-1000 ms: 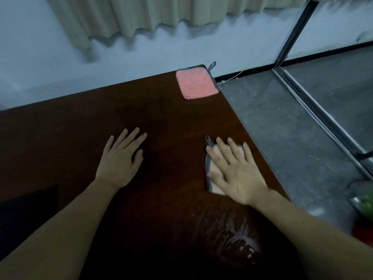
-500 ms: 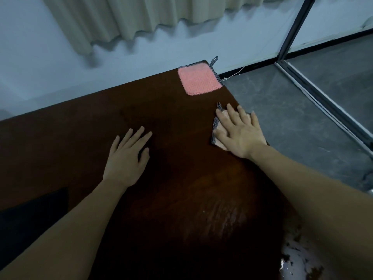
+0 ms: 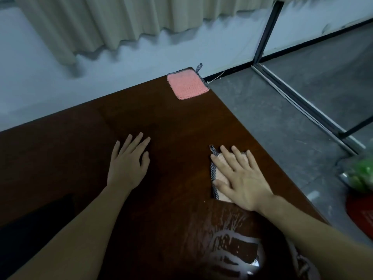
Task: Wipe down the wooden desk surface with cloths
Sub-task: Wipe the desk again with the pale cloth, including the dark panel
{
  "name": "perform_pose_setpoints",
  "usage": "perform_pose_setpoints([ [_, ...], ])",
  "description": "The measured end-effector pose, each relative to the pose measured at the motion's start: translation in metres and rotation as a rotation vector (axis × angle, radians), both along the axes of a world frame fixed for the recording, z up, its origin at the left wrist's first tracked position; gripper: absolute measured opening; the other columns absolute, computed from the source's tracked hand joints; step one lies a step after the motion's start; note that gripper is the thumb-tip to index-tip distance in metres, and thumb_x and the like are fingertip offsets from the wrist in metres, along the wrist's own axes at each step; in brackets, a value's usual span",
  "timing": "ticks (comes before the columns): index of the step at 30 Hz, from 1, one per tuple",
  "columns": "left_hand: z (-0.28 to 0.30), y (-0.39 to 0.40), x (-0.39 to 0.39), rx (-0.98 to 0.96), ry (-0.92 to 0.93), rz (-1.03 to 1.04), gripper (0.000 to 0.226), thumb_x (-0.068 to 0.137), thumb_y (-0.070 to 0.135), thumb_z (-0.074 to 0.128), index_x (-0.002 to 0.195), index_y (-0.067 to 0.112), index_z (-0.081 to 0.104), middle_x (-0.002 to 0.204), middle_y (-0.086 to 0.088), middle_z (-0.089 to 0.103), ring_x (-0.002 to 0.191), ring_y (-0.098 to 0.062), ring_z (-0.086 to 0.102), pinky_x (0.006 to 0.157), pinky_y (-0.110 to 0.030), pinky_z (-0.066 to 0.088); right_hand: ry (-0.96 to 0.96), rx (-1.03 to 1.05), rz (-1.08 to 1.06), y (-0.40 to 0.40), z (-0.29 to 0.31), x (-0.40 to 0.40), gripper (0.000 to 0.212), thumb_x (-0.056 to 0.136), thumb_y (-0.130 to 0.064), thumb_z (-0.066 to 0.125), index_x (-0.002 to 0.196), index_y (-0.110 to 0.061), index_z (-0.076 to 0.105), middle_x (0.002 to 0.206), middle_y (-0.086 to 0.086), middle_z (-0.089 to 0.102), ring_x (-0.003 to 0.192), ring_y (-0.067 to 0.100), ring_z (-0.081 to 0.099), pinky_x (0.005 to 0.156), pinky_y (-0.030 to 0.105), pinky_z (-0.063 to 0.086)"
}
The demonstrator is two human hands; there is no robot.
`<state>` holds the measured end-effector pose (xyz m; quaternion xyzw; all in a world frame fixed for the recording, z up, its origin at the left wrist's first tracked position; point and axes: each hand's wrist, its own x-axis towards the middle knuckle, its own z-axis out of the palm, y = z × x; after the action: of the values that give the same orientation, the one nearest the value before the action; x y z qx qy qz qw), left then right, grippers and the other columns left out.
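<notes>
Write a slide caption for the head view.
Right hand presses a cloth on the desk; left hand rests flat.

We see a dark wooden bench (image 3: 181,126), wet near us; a pink cloth (image 3: 187,85) lies flat at its far corner, a second cloth (image 3: 217,174) near the right edge.

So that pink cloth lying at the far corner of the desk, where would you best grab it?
Probably by the grey loop that sticks up at the back corner of the pink cloth, pinched from above. The cloth lies flat on the desk, so its edges give fingers little to get under.
</notes>
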<state>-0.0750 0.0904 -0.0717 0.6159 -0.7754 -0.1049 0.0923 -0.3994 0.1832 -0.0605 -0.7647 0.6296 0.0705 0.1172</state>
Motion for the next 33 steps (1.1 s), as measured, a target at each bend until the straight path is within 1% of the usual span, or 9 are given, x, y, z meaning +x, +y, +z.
perform_pose_setpoints([
  [2,-0.002,-0.001,0.001,-0.017,0.007,-0.024,0.06,0.1,0.046,0.021,0.155,0.03,0.038,0.165,0.006,0.027,0.155,-0.015,0.013,0.127,-0.043,0.003,0.033,-0.023,-0.045,-0.018,-0.004,-0.004,0.074,0.088,-0.077,-0.012,0.155,-0.046,-0.02,0.167,-0.005,-0.02,0.154,0.023,-0.022,0.123,0.051,-0.014],
  [7,-0.005,0.0,0.002,-0.088,0.049,-0.048,0.054,0.104,0.039,0.026,0.154,0.026,0.04,0.163,0.003,0.031,0.154,-0.018,0.017,0.126,-0.044,0.005,0.013,-0.051,-0.232,-0.07,-0.009,-0.017,0.073,0.093,-0.074,0.001,0.159,-0.045,-0.009,0.17,-0.004,-0.013,0.156,0.025,-0.013,0.124,0.053,-0.009],
  [12,0.0,0.023,0.003,-0.053,0.085,-0.097,0.048,0.108,0.034,0.036,0.156,0.028,0.035,0.166,0.006,0.025,0.155,-0.016,0.011,0.126,-0.044,0.001,0.009,-0.05,-0.272,-0.039,-0.007,-0.003,0.075,0.091,-0.074,-0.005,0.159,-0.043,-0.009,0.17,-0.002,-0.011,0.156,0.027,-0.012,0.124,0.054,-0.009],
  [14,0.004,0.04,0.0,-0.001,0.075,-0.132,0.051,0.107,0.041,0.03,0.157,0.032,0.032,0.167,0.008,0.02,0.156,-0.016,0.006,0.126,-0.045,-0.001,0.004,-0.051,-0.249,-0.007,-0.003,0.006,0.078,0.089,-0.074,-0.011,0.16,-0.042,-0.01,0.17,-0.001,-0.011,0.156,0.027,-0.012,0.124,0.053,-0.009],
  [16,0.004,0.051,-0.002,0.065,0.026,-0.165,0.059,0.102,0.051,0.018,0.158,0.036,0.028,0.167,0.011,0.014,0.156,-0.015,0.002,0.126,-0.045,-0.003,0.006,-0.037,-0.207,0.025,0.0,0.014,0.08,0.087,-0.075,-0.018,0.159,-0.041,-0.012,0.17,-0.001,-0.012,0.156,0.026,-0.014,0.123,0.052,-0.01],
  [19,0.0,0.055,-0.003,0.095,-0.039,-0.173,0.069,0.094,0.058,0.003,0.158,0.041,0.023,0.168,0.013,0.011,0.156,-0.014,-0.001,0.125,-0.042,-0.003,0.023,-0.022,-0.188,0.045,-0.002,0.014,0.076,0.087,-0.076,-0.019,0.156,-0.045,-0.017,0.168,-0.004,-0.017,0.153,0.022,-0.022,0.122,0.049,-0.016],
  [21,-0.002,0.053,-0.003,0.087,-0.049,-0.165,0.069,0.094,0.058,0.002,0.157,0.042,0.023,0.168,0.014,0.01,0.155,-0.012,-0.002,0.126,-0.041,-0.002,0.026,-0.021,-0.192,0.038,-0.004,0.009,0.071,0.089,-0.076,-0.013,0.154,-0.048,-0.019,0.167,-0.007,-0.02,0.152,0.02,-0.025,0.122,0.047,-0.018],
  [24,-0.004,0.053,-0.004,0.082,-0.054,-0.163,0.067,0.095,0.058,0.005,0.157,0.042,0.024,0.167,0.015,0.01,0.155,-0.012,-0.002,0.126,-0.041,-0.001,0.035,-0.04,-0.229,0.013,-0.007,-0.002,0.073,0.089,-0.075,-0.007,0.156,-0.047,-0.016,0.167,-0.007,-0.018,0.154,0.021,-0.021,0.123,0.048,-0.016],
  [33,-0.001,0.054,-0.005,0.091,-0.038,-0.141,0.066,0.094,0.058,0.007,0.157,0.045,0.023,0.166,0.018,0.008,0.155,-0.009,-0.005,0.125,-0.038,-0.007,0.022,-0.057,-0.239,-0.043,-0.007,-0.023,0.078,0.086,-0.077,-0.007,0.158,-0.046,-0.011,0.17,-0.006,-0.011,0.156,0.022,-0.014,0.125,0.051,-0.009],
])
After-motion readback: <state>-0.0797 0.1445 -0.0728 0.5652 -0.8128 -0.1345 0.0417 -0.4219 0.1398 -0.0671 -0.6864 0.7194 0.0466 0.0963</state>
